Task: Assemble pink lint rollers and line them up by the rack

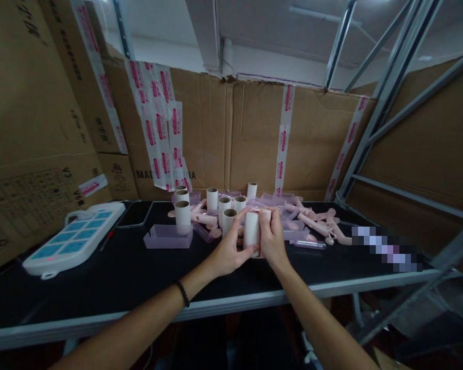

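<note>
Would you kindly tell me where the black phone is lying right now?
In the head view, the phone lies flat on the left part of the black table, between the white and blue panel and the clear pink tray.

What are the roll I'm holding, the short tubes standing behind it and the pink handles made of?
The roll, gripped by left hand and right hand, looks like wound paper, matte white. The tubes are probably cardboard: dull beige walls, hollow open tops. The pink handles seem moulded plastic, smooth and slightly shiny, though dim light leaves that open.
</note>
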Motion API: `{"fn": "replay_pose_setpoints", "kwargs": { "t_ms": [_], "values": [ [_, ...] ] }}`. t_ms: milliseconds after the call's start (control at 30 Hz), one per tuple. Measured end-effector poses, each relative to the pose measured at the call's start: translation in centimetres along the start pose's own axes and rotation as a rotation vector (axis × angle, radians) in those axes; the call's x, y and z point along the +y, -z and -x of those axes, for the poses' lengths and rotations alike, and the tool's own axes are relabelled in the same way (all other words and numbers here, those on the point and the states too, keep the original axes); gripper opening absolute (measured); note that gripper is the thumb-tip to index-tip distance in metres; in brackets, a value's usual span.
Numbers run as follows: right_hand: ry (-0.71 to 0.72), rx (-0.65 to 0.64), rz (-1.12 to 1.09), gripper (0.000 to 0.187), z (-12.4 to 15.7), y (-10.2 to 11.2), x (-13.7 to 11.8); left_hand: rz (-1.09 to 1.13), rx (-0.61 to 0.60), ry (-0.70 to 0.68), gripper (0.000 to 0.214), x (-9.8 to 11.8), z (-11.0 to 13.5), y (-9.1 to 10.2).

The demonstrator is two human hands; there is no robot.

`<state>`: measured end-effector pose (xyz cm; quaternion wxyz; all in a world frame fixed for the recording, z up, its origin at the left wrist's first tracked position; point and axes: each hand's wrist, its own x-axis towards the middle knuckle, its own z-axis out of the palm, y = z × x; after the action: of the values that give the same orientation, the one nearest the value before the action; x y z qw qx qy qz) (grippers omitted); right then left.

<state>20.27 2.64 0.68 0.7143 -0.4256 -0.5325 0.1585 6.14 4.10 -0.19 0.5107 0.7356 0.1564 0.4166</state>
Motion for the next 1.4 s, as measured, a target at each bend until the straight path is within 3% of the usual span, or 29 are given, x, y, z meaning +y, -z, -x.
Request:
{"fn": "replay_pose_setpoints", "kwargs": {
  "t_ms": [233, 733, 867, 1067, 1400],
  "values": [
    [-0.051, -0.021, -0.131, 0.026, 0.1, -0.2, 0.0, -0.055, 0.005, 0.001, 0.094, 0.0, 0.1, 0.1],
    [-0.059, -0.037, -0.136, 0.029, 0.1, -0.3, 0.3, 0.016, 0.015, 0.032, 0.095, 0.1, 0.3, 0.1],
    [-0.124, -0.118, -0.266, 0.031, -0.3, -0.5, 0.1, 0.18, 0.081, -0.023, 0.096, 1.2, -0.1, 0.3],
    [-0.17, -0.222, -0.313, 0.043, -0.4, -0.6, 0.0, 0.5, 0.07, 0.194, 0.096, 2.4, 0.0, 0.9],
    [-0.158, -0.21, -0.338, 0.041, -0.3, -0.6, 0.4, 0.572, 0.054, 0.183, 0.09, 2.5, 0.1, 1.1]
  ]
}}
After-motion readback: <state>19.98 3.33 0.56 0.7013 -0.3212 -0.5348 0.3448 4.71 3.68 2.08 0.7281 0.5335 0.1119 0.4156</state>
